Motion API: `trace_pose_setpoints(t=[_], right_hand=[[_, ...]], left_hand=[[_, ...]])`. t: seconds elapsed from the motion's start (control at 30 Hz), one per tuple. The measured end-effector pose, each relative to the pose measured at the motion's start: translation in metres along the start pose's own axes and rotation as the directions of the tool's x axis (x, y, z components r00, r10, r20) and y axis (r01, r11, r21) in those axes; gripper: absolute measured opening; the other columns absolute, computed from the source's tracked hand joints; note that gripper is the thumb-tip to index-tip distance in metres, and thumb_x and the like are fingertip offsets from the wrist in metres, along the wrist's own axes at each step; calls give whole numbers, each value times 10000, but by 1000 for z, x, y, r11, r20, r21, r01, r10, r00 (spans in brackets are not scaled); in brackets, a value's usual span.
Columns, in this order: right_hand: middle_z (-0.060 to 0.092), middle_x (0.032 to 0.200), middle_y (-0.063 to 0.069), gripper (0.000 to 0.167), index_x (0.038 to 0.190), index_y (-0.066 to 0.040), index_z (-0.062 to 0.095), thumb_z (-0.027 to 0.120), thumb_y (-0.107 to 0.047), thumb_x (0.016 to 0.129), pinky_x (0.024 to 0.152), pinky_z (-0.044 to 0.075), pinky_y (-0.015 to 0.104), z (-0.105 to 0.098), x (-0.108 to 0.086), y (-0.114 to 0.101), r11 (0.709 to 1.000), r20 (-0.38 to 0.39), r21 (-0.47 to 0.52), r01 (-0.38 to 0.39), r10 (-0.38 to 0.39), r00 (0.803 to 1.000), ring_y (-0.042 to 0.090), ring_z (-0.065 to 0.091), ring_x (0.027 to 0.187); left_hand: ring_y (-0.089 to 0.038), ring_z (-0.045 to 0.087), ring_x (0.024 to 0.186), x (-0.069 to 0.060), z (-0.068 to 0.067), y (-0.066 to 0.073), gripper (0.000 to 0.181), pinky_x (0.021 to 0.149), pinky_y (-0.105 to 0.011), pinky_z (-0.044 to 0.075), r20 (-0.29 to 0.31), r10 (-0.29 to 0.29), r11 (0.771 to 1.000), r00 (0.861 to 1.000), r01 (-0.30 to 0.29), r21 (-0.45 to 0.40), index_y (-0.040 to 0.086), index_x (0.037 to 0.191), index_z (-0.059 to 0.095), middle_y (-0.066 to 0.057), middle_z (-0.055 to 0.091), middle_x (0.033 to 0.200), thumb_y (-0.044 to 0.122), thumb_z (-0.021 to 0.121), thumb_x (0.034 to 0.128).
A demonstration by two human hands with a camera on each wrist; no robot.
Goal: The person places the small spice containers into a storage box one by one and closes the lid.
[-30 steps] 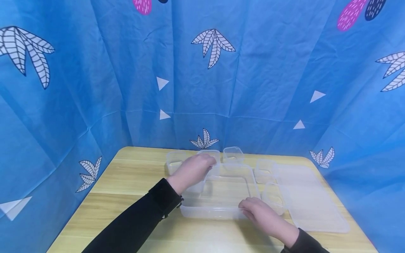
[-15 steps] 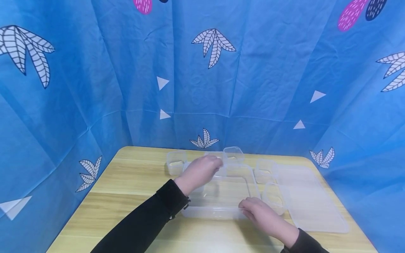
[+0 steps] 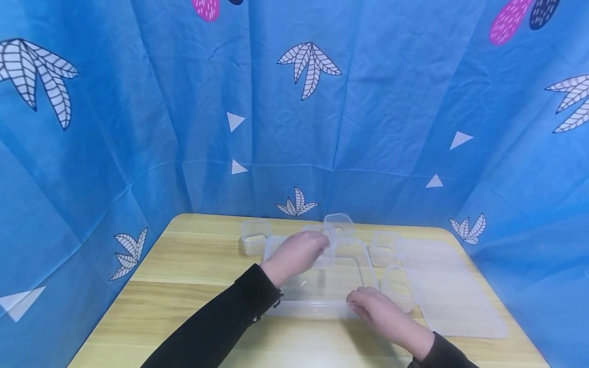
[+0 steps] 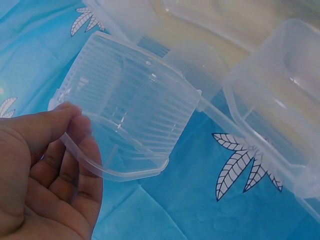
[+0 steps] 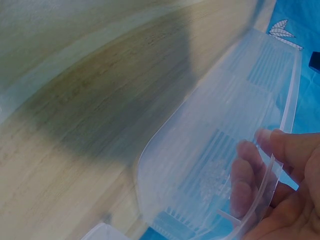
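My left hand [image 3: 296,253] pinches the rim of a small clear plastic container [image 4: 132,95] with ribbed walls, thumb on one side and fingers on the other. In the head view that container is over the back part of a large clear rectangular plastic box [image 3: 313,310]; I cannot tell whether it touches the bottom. At the box's front right, my right hand [image 3: 379,313] grips the rim, and the right wrist view shows the thumb and curled fingers about the ribbed wall [image 5: 200,140]. The left hand partly hides the box's left side.
Small clear containers stand around the box: one at back left [image 3: 255,237], one behind [image 3: 339,223], and two at its right, the farther [image 3: 385,249] and the nearer [image 3: 399,289]. A flat translucent lid [image 3: 453,289] lies on the wooden table [image 3: 198,266]. Blue curtain [image 3: 294,128] encloses it.
The left hand has moved rightward and slightly nearer, carrying the small container from the box's back left toward its back middle. The right hand stays on the front rim.
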State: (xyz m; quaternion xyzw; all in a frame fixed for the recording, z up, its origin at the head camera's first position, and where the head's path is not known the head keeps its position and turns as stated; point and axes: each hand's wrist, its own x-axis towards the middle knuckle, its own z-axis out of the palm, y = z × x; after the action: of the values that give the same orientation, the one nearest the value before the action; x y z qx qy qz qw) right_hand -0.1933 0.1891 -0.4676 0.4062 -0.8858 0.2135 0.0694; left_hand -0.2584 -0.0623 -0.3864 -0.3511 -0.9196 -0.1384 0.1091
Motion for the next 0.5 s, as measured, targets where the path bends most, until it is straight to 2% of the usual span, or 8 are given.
trace_pose_setpoints(t=[0.27, 0.5], right_hand=[[645, 925, -82, 141, 1015, -119, 669, 681, -28, 909, 742, 547, 291, 0, 0, -2, 1000, -21, -13, 13, -14, 1000, 97, 600, 859], [673, 935, -5, 81, 1031, -115, 675, 635, -91, 963, 756, 544, 299, -2, 1, -2, 999, 27, 10, -31, 31, 999, 101, 599, 876]], left_hand=[[-145, 672, 925, 2, 8, 1, 112, 838, -257, 557, 26, -7, 1000, 1000, 7, -5, 124, 1069, 700, 11, 713, 982, 98, 654, 971], [-145, 665, 862, 0, 13, 2, 76, 793, -268, 556, 52, 13, 999, 999, -15, 29, 124, 960, 692, 38, 687, 888, 79, 633, 975]])
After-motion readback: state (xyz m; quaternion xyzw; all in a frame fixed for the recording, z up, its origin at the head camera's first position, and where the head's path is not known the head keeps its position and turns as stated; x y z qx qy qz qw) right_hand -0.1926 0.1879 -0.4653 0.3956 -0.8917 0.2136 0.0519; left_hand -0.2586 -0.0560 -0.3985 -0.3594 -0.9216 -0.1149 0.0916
